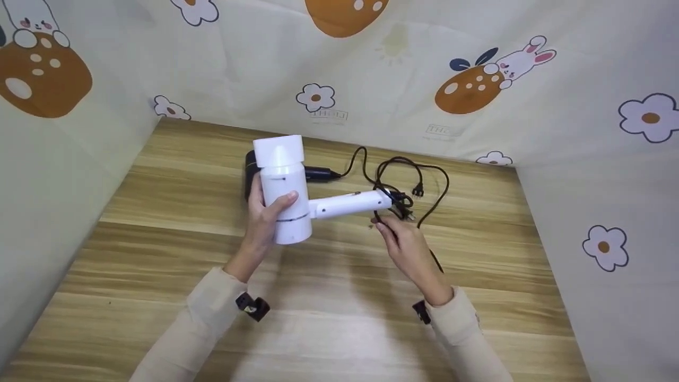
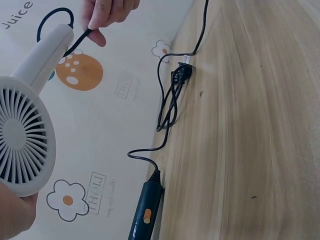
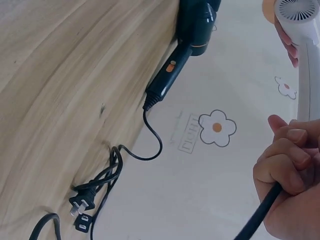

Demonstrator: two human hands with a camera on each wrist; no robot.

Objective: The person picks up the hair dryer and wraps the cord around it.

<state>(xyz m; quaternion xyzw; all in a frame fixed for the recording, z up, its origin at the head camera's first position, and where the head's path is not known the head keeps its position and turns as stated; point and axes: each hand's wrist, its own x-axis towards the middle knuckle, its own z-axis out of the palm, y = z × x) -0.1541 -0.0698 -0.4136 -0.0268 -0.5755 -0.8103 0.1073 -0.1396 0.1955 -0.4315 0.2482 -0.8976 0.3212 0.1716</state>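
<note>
My left hand grips the barrel of a white hair dryer, thumb across its side, holding it above the table. Its handle points right, with a black cord at the handle's end. My right hand pinches that cord just below the handle; the right wrist view shows the fingers curled round it. The left wrist view shows the dryer's round slatted grille. Behind it lies a dark hair dryer with an orange switch, partly hidden by the white one in the head view.
The dark dryer's bundled cord and two-pin plug lie on the wood-grain table. Another plug is near the looped cords at the right. A patterned cloth forms walls at the back and both sides.
</note>
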